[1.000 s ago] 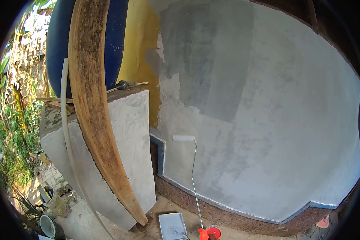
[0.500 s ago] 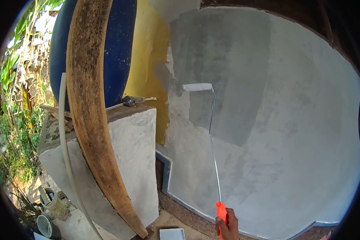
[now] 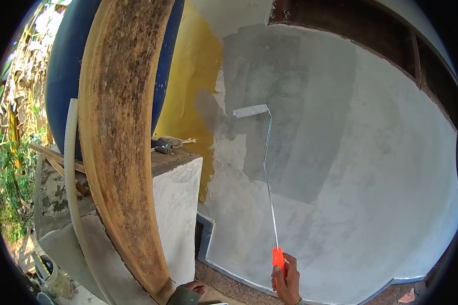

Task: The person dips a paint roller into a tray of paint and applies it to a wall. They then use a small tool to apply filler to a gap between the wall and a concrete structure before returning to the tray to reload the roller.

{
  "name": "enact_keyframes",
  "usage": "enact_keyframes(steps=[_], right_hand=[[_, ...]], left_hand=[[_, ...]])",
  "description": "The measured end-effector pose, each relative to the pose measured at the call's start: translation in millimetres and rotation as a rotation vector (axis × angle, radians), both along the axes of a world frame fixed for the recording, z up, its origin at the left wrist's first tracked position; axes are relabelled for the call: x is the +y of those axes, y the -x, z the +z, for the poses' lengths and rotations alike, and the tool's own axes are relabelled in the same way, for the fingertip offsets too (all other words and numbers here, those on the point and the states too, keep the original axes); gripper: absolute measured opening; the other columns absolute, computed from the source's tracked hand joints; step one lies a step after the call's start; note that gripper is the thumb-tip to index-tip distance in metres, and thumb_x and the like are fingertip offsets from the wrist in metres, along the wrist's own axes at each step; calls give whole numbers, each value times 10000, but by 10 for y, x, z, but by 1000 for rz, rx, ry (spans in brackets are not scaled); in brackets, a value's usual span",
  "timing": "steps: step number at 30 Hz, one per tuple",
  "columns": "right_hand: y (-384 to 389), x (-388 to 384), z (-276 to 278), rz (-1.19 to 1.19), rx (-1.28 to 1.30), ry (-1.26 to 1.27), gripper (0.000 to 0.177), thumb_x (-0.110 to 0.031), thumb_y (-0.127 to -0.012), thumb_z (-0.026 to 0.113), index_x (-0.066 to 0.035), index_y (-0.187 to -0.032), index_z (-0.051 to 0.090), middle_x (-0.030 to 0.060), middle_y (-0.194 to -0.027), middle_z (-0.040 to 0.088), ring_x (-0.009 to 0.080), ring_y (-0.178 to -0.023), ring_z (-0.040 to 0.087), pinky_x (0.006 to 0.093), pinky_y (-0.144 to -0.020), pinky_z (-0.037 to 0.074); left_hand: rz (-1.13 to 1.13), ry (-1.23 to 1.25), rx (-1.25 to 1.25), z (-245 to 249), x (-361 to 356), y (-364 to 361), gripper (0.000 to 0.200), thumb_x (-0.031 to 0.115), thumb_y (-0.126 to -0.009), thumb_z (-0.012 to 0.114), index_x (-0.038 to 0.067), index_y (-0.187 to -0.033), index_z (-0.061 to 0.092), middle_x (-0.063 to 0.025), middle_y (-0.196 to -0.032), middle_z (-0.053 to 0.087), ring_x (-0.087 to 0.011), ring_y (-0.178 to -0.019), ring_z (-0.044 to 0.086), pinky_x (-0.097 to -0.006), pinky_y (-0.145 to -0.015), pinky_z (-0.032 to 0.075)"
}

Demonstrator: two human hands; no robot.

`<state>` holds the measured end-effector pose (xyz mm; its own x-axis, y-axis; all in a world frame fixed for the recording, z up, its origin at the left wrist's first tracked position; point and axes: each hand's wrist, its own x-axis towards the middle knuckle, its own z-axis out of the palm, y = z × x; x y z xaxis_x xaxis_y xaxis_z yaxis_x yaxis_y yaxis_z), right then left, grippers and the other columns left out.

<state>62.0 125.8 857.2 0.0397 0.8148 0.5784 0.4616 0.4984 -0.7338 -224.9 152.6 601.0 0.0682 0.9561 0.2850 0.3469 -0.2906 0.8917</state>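
My right hand is closed around the orange handle of a paint roller. From the handle a thin metal rod rises to the white roller sleeve, which overlaps the left part of a darker grey patch on the pale wall. At the bottom edge my left hand shows in part, below a dark sleeve, with its fingers curled; what they hold, if anything, is hidden. It is close to the foot of a curved-looking wooden post.
Left of the wall stand a blue barrel and a whitewashed block with a dark tool on top. A pale pipe runs beside the post. A bucket sits at lower left. Dark wood borders the wall above.
My left hand has come into view at the bottom. The roller sleeve now tilts, left end lower. The view has shifted, so the post looks larger and only the edge of the white tray shows.
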Motion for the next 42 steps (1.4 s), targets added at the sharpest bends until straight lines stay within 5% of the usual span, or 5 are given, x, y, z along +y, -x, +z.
enact_keyframes(steps=[5, 7, 19, 30, 42], right_hand=[[501, 169, -249, -74, -58, -65, 463, -285, -1080, 525, -98, -1496, 444, 83, -819, 613, 210, -694, 593, 372, -626, 481], [668, 283, -374, -81, -93, -167, 483, -299, -1083, 515, -92, -1511, 425, 109, -876, 638, 236, -708, 600, 379, -651, 496], [964, 648, -763, -121, -113, -20, 513, -102, -1044, 537, -59, -1526, 367, 198, -912, 670, 294, -714, 667, 388, -669, 525], [1057, 840, -1036, -133, -124, -85, 543, -89, -1040, 560, -57, -1547, 368, 293, -1360, 610, 483, -1122, 669, 479, -901, 555], [1467, 1423, -1006, -72, -87, -211, 552, -19, -1033, 537, -43, -1558, 365, 273, -1489, 529, 472, -1328, 556, 457, -1068, 495]], left_hand=[[-69, -53, -167, 1024, 139, -57, 314, 245, -970, 762, 80, -1221, 670, -88, -921, 753, -159, -838, 740, -326, -785, 596], [-167, -46, -443, 1055, 292, -109, 258, 172, -1036, 663, 30, -1251, 656, -83, -1021, 741, -159, -927, 739, -333, -866, 580], [-228, -133, -428, 928, 815, -325, 464, 204, -1056, 625, 120, -1487, 475, -121, -1171, 687, -188, -1069, 675, -331, -873, 552], [-144, -225, -337, 1239, 770, -357, 547, 272, -1034, 644, 84, -1510, 453, -202, -1388, 587, -311, -1271, 609, -438, -984, 535], [-58, -325, -240, 1420, 649, 32, 538, 223, -1029, 630, 49, -1506, 451, -213, -1437, 546, -321, -1321, 570, -431, -1023, 524]])
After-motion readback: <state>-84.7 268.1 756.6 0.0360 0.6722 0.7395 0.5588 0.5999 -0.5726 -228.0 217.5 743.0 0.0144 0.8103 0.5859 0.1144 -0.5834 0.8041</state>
